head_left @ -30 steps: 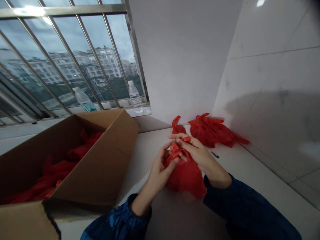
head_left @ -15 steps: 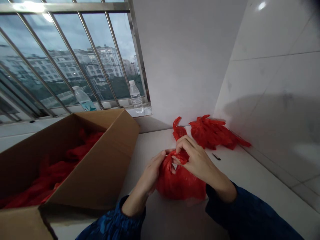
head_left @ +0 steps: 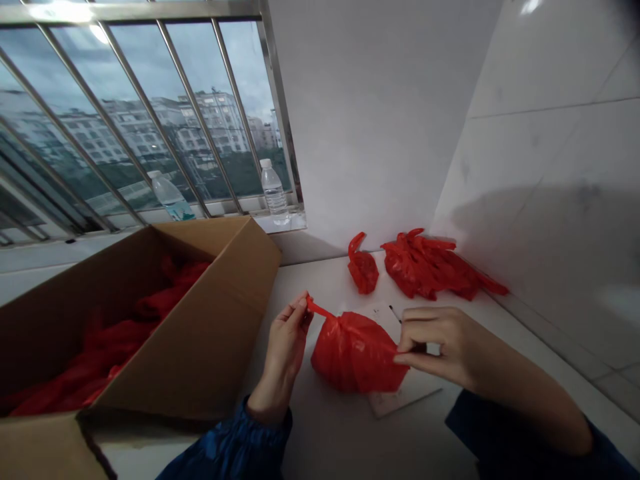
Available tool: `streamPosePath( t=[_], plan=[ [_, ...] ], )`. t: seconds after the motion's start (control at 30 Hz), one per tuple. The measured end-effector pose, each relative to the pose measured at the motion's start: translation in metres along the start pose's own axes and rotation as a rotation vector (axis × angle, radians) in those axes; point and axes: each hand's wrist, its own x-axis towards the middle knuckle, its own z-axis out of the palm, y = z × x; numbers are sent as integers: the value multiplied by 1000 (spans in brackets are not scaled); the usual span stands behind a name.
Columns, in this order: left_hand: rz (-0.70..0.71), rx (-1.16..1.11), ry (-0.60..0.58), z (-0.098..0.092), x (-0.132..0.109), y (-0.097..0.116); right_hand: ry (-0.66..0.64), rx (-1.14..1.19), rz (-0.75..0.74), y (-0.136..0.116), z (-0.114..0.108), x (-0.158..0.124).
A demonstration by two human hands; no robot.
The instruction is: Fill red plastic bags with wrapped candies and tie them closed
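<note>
A full red plastic bag (head_left: 357,353) rests on the white surface, gathered at its top. My left hand (head_left: 287,340) pinches one handle of it, stretched up and to the left. At the bag's right side, my right hand (head_left: 435,340) has thumb and index finger closed on the red plastic, though the exact part held is hard to make out. Under the bag lies a flat white thing like a pad or notebook (head_left: 400,397), mostly covered. A thin black pen-like object (head_left: 395,313) shows behind the bag.
On the left stands an open cardboard box (head_left: 225,313) with red bags (head_left: 145,327) inside. A small red bag (head_left: 363,270) and a heap of red bags (head_left: 425,263) lie by the back wall. Two plastic bottles, one clear bottle (head_left: 274,193) and one labelled bottle (head_left: 171,197), stand at the barred window.
Both hands were together at the bag's top; now they are apart, the left drawn left with a handle, the right moved right and down. The flat white thing under the bag has come into view.
</note>
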Motion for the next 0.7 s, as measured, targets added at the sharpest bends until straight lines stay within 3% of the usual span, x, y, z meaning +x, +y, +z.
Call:
streamPosePath(
  t=[0.13, 0.23, 0.3, 0.4, 0.47, 0.53, 0.63, 0.7],
  plan=[
    [60, -2, 20, -2, 1, -5, -80, 101, 129, 1, -11, -7],
    [145, 64, -92, -2, -14, -3, -60, 240, 202, 11, -15, -2],
    [194, 237, -208, -12, -28, -4, -16, 299, 243, 24, -15, -1],
    [240, 690, -358, -43, -47, -15, -5, 269, 310, 47, -1, -8],
    [271, 967, -423, -61, -56, -25, -51, 189, 293, 56, 24, -14],
    [319, 1157, -463, -68, -61, -35, -140, 132, 199, 57, 61, -16],
    [435, 1354, -535, -55, -57, -48, -112, -8, 111, 53, 127, -13],
    [508, 1445, -562, -43, -49, -55, -68, -101, 143, 56, 163, -8]
  ],
)
